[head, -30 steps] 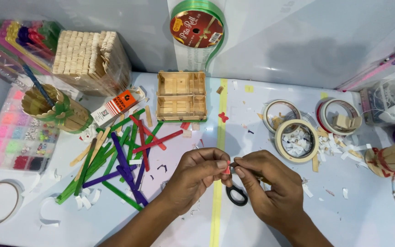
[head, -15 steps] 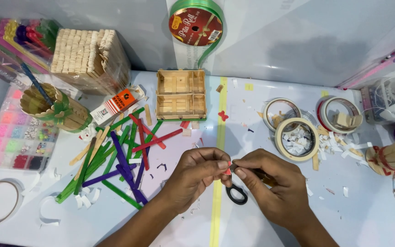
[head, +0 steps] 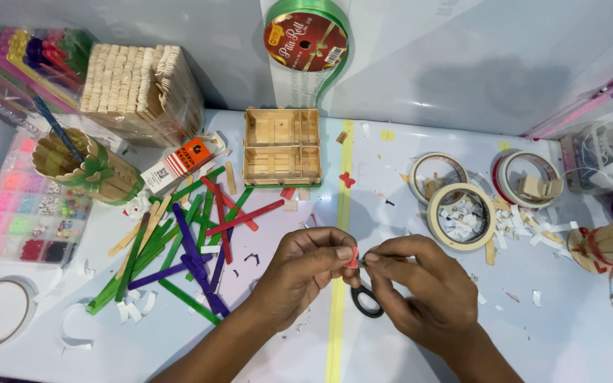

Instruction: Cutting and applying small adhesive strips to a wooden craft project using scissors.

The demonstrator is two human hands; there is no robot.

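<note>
Pinching a tiny red piece (head: 352,261) between the fingertips of both hands, the person works just below the middle of the frame. The left hand (head: 305,268) has thumb and forefinger closed on one side of the scrap, and the right hand (head: 420,284) meets it from the other side with its own fingertips pressed together. So both grips are nearly shut, with only the red scrap between them. Whether the right hand also holds something thin against the scrap cannot be told.

The black scissors (head: 367,301) lie on the white table (head: 569,340) right under the hands, one loop showing beside the yellow tape line (head: 338,312).

The scrap is very small, so a slight slip of either pinch would likely drop it among the white paper bits (head: 130,311) or the coloured craft sticks (head: 193,248) at centre left, where it would be hard to find. Too hard a pull from both sides could tear or crease it. A similar red piece (head: 348,179) lies higher up near the small wooden box (head: 282,146), and could be mistaken for it. The forearms hover low over the loose sticks, so a sideways sweep of the left arm could scatter them. The tape rolls (head: 461,216) at centre right stand well apart and seem safe.
</note>
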